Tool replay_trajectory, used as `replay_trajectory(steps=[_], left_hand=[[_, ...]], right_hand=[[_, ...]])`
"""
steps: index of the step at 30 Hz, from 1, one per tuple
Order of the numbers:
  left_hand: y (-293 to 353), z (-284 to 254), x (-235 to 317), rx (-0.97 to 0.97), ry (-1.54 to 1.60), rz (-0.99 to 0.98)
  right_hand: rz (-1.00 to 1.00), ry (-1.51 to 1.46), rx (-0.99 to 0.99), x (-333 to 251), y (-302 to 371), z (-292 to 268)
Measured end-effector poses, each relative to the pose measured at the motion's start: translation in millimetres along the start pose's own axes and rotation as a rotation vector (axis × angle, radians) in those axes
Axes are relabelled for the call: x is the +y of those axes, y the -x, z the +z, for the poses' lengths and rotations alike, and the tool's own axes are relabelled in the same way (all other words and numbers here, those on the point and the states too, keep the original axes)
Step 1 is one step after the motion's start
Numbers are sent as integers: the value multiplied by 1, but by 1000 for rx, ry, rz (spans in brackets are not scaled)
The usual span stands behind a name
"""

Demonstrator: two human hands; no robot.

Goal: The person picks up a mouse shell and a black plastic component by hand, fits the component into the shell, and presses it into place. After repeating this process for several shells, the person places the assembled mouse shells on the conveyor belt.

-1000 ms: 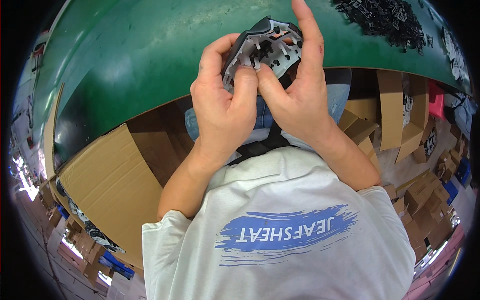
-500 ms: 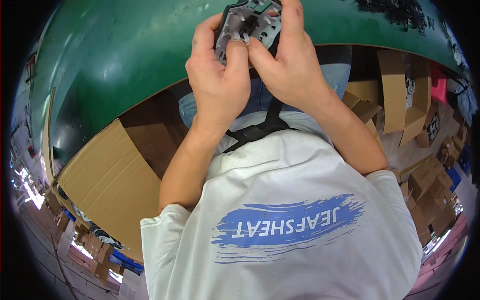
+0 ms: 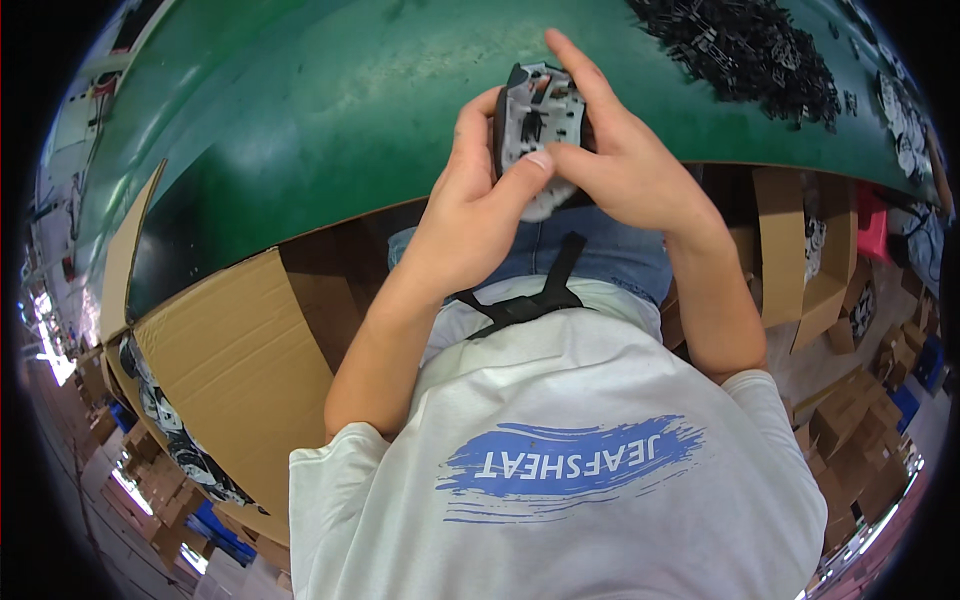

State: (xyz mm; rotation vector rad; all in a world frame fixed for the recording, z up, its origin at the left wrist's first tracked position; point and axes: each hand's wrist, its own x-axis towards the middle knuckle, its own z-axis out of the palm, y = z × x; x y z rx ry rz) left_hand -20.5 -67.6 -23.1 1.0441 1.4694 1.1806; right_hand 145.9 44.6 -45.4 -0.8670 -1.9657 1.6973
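A hollow plastic housing (image 3: 527, 118), grey-white inside with a black outer edge, is held over the near edge of the green table. Small posts and dark parts show inside it. My left hand (image 3: 468, 215) grips its left side, the thumb lying across the lower part. On the other side, my right hand (image 3: 640, 170) holds the housing with its thumb pressed on the inside near the left thumb. The right index finger stretches out past the housing's far end. What the other fingers touch behind the housing is hidden.
A heap of small black plastic parts (image 3: 745, 60) lies on the green table (image 3: 330, 130) at the far right, with pale parts (image 3: 903, 130) beyond. A cardboard box (image 3: 235, 345) holding black and white pieces stands at left. Another open box (image 3: 780, 245) and a pink-red plastic item (image 3: 871, 222) are at right.
Both hands and the housing appear lower and farther right in view, as the whole view has shifted too. The right index finger now extends away from the housing.
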Motion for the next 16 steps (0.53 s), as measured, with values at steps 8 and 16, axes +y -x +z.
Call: replay_trajectory(steps=[8,16], left_hand=[[0,3,24,-17,773,-197],[-4,-5,9,-17,811,-216]], right_hand=[[-76,-286,-43,-36,17,-3],[-462,628,117,-40,42,2]])
